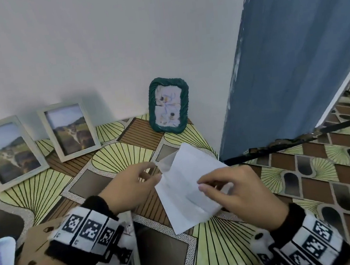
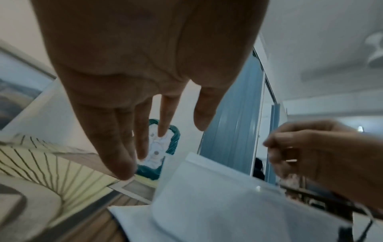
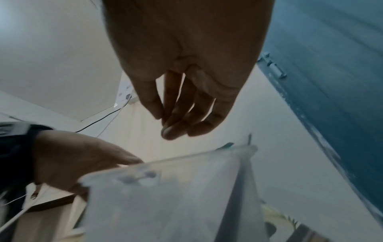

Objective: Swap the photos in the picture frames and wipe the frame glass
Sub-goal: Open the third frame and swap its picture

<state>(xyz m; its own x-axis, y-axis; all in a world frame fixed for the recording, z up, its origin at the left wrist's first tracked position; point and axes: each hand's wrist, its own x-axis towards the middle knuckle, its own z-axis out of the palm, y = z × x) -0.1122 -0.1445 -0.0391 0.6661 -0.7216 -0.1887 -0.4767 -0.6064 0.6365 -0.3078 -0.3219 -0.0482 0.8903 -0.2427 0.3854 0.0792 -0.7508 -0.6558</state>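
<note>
The left hand (image 1: 132, 188) is spread in a wide grip, its straight fingers set at the left edge of the white sheet (image 1: 178, 198) above the patterned floor (image 1: 110, 156). Whether the sheet is pinched by the curled grip of the right hand (image 1: 233, 193) cannot be told. Black-and-white square codes are borne on the wristbands (image 1: 86, 228), and beyond them a green frame (image 1: 168, 105) and two pale frames (image 1: 69, 129) are leaned against the wall (image 1: 91, 43).

Home room: patterned vinyl floor (image 1: 117, 155), white wall (image 1: 113, 40), blue door (image 1: 293, 61), ceiling fan (image 2: 373, 49).
</note>
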